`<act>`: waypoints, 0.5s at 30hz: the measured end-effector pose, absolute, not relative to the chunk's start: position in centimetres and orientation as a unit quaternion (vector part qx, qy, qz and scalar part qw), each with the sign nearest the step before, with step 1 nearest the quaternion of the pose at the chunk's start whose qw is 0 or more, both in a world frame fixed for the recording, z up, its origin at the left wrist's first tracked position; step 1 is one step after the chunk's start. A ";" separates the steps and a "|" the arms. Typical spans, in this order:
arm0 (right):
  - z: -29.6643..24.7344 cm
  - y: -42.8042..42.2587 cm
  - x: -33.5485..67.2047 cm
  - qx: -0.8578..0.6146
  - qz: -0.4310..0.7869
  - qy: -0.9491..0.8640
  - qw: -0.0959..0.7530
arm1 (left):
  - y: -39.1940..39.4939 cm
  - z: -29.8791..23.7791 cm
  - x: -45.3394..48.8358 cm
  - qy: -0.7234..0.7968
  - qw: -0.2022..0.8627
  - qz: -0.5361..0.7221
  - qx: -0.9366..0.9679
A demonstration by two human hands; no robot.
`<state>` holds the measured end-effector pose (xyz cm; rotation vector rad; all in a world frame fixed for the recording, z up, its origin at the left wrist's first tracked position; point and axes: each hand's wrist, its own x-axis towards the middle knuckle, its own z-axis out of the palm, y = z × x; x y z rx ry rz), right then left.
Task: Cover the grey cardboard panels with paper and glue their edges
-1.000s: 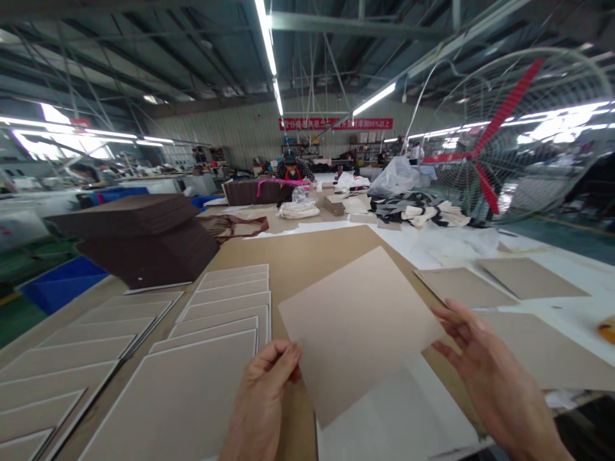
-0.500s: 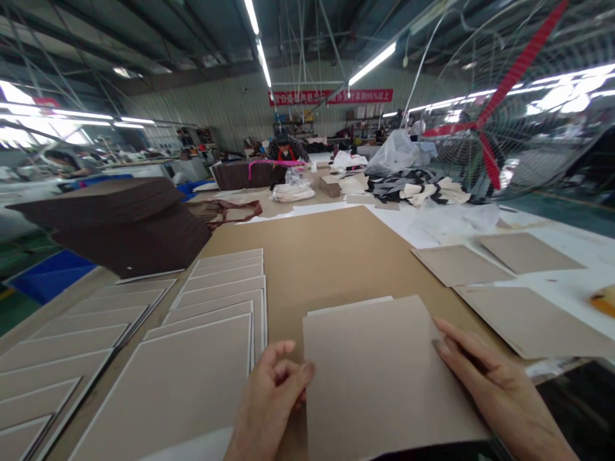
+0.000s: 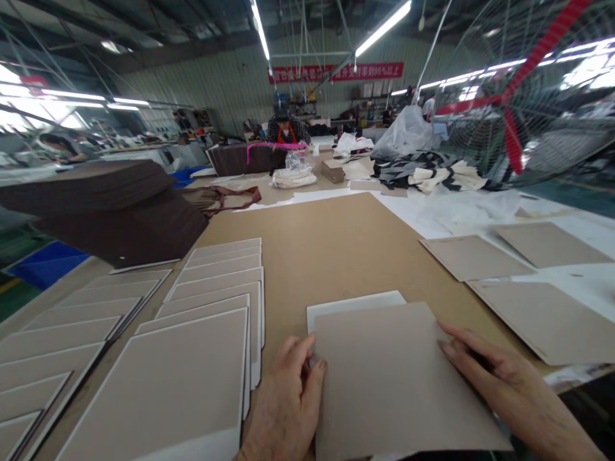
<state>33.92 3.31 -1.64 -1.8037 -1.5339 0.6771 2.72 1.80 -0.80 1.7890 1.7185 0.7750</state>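
Note:
A tan cardboard sheet (image 3: 394, 378) lies in front of me on top of a white sheet (image 3: 355, 301), whose far edge shows beyond it. My left hand (image 3: 288, 403) rests against the tan sheet's left edge, fingers loosely stretched out. Along the sheet's right edge lies my right hand (image 3: 500, 378), fingers extended and flat. Neither hand grips anything. Both sheets lie on a large brown board (image 3: 317, 243) that covers the table.
To the left lie overlapping rows of tan sheets with white borders (image 3: 211, 288). A stack of dark brown boards (image 3: 106, 211) stands at far left. Loose tan sheets (image 3: 473, 256) lie at right. A person (image 3: 287, 128) works at the table's far end; a big fan (image 3: 523, 109) stands at right.
The tan sheet, held tilted above the table a second ago, has come down flat onto the white sheet. Both hands moved from holding its edges to resting against them.

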 end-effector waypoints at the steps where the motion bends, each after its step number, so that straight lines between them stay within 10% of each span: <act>1: -1.5 4.2 33.8 -0.688 0.267 -0.598 0.312 | 2.2 -0.8 2.8 0.641 0.258 0.280 0.666; 15: -2.9 8.7 33.5 -0.650 0.236 -0.671 0.269 | 4.2 -1.9 2.8 0.662 0.244 0.227 0.672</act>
